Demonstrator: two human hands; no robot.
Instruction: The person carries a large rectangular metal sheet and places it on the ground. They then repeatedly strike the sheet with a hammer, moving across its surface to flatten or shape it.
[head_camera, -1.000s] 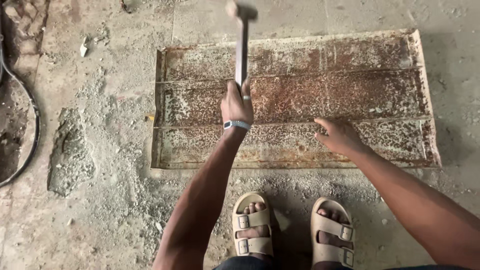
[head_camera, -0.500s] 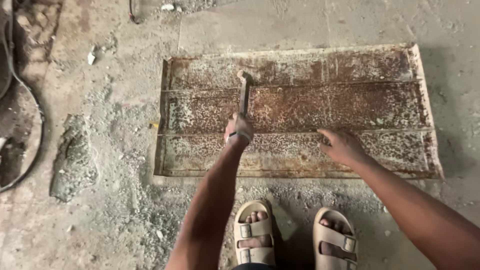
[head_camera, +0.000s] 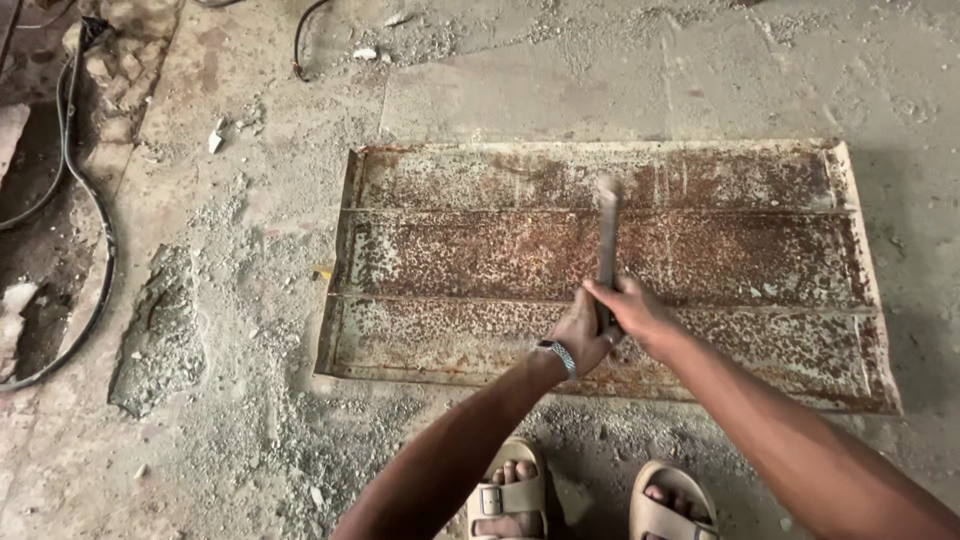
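A: Notes from where I stand. Nearest, two tan sandals (head_camera: 590, 500) planted on the gritty concrete floor (head_camera: 250, 450), toes just short of the sheet's near edge.

B: And the hands?

A: Both on the hammer (head_camera: 606, 250). Left hand (head_camera: 580, 335), wristband on it, wraps the lower end of the handle; right hand (head_camera: 632, 308) closes over it from the other side, touching the left. Each grip is pressed tight around the handle, fingers curled, nothing spread.

B: Where's the hammer itself?

A: Over the rusty metal sheet (head_camera: 700, 250), handle pointing away from the person, head blurred above the middle panel near the far rib. Whether the head touches the metal, I cannot tell.

B: How far along would you judge the work?

A: Partway, by my reading. The sheet lies mostly flat on the floor, two long ribs running across it, three panels between. The far right corner curls up and the near edge looks a bit wavy, so there seems flattening left to do. No fresh bright marks that I can make out.

B: Surface?

A: Heavy brown rust, speckled pale, patchier and greyer on the near panel. Edges folded into a low lip.

B: Beyond?

A: A heap of grey rubble (head_camera: 160, 330) at left, a black cable (head_camera: 70, 200) looping past it, small chips farther back.
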